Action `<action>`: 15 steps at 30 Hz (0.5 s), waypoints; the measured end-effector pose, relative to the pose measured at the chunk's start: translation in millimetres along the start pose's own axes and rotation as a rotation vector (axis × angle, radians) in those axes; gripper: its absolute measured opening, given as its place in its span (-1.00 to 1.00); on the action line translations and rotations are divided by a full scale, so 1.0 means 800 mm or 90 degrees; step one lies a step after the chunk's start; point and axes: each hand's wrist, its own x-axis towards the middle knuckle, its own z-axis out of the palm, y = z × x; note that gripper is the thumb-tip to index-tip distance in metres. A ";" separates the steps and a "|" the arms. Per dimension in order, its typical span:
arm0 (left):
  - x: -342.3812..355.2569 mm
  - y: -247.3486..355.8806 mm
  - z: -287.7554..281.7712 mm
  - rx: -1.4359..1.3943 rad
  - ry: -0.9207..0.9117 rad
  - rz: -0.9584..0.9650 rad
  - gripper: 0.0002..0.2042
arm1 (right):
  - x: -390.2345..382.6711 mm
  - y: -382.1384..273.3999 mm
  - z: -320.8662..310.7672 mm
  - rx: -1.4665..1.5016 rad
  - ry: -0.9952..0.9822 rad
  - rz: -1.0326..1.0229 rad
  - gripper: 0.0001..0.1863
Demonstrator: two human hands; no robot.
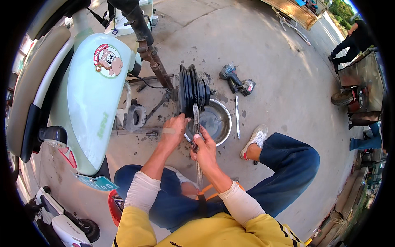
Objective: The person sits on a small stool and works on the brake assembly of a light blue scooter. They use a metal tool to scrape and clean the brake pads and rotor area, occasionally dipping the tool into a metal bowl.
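My right hand (203,149) is wrapped around a long silver tire lever (196,123), whose far tip rests against the black scooter wheel (190,88). The lever's near end runs back between my legs. At the wheel's near edge, my left hand (175,125) is closed with its fingers curled on the rim; part of its grip is hidden. A round metal basin (226,123) with dark liquid stands under the wheel and just right of the lever. The wheel sits upright at the lower end of a rusty fork leg (158,68) of the scooter.
The pale green scooter body (88,107) fills the left side. Right of the basin lie a cordless impact wrench (238,80) and a second silver lever (237,117). A person (354,41) stands far right near a metal cart (364,82). White scooters stand at lower left.
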 end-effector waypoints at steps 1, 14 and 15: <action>0.002 0.000 -0.001 0.003 0.006 0.007 -0.71 | -0.001 0.002 0.000 0.007 0.002 -0.004 -0.54; 0.005 -0.001 0.011 -0.022 0.000 -0.001 -0.74 | 0.015 0.000 0.012 0.060 -0.009 -0.043 -0.64; 0.005 -0.002 0.008 -0.034 -0.005 -0.004 -0.75 | 0.030 -0.011 0.019 0.080 -0.020 -0.041 -0.68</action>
